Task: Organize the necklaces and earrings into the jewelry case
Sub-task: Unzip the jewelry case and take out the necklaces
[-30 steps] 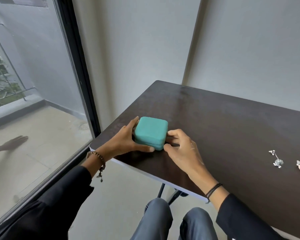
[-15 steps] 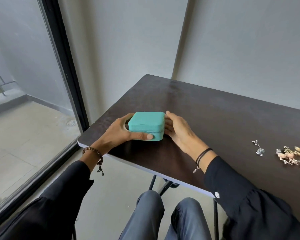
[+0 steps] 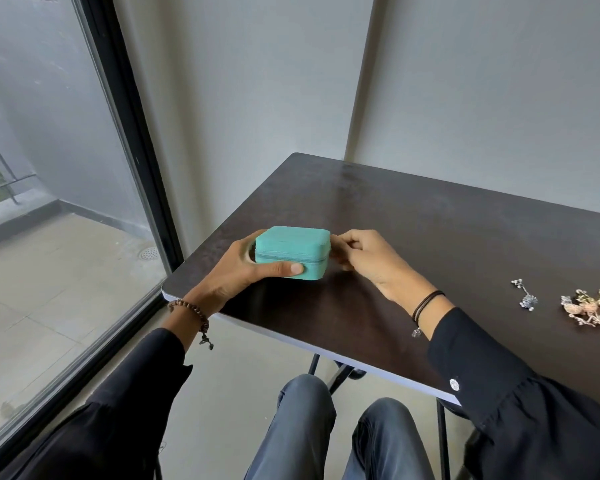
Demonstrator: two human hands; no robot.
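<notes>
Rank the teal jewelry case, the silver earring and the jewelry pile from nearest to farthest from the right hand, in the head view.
1. teal jewelry case: the right hand pinches at its right end.
2. silver earring: alone on the table, off to that hand's right.
3. jewelry pile: farther right again, at the frame's edge.

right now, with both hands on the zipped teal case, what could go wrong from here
1. The teal jewelry case sits near the front left corner of the table; a hard zipper tug could drag it off, though the left hand grips it.
2. The right hand pinches at the case's right side, what it holds is hidden; its fingers may slip.
3. The jewelry heap at far right looks tangled, so pieces may snag when lifted.
</notes>
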